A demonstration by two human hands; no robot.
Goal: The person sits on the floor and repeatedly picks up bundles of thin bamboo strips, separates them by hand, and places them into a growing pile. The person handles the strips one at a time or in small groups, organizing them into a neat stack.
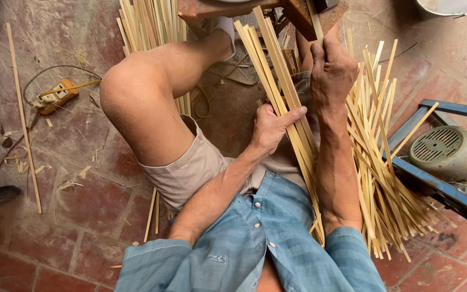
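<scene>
Your left hand [270, 128] grips a bundle of long pale bamboo strips [283, 92], thumb stretched across the top, fingers wrapped under, closed on it. The bundle runs diagonally from your lap up toward the rusty machine [293, 10] at the top of the view. Your right hand [332, 69] is closed around the upper end of a strip just beside the machine's edge; which strip it pinches you can't tell exactly, it sits against the same bundle.

Right of your right forearm, a loose heap of bamboo strips [385, 178] fans out on the brick floor [77, 227]. Another batch of strips [147, 24] lies behind your bare left knee [131, 92]. A yellow power strip [56, 96] with cable sits on the floor at left, a single long strip [22, 116] near it. A grey electric motor [448, 151] rests on a blue metal frame [433, 186] at right.
</scene>
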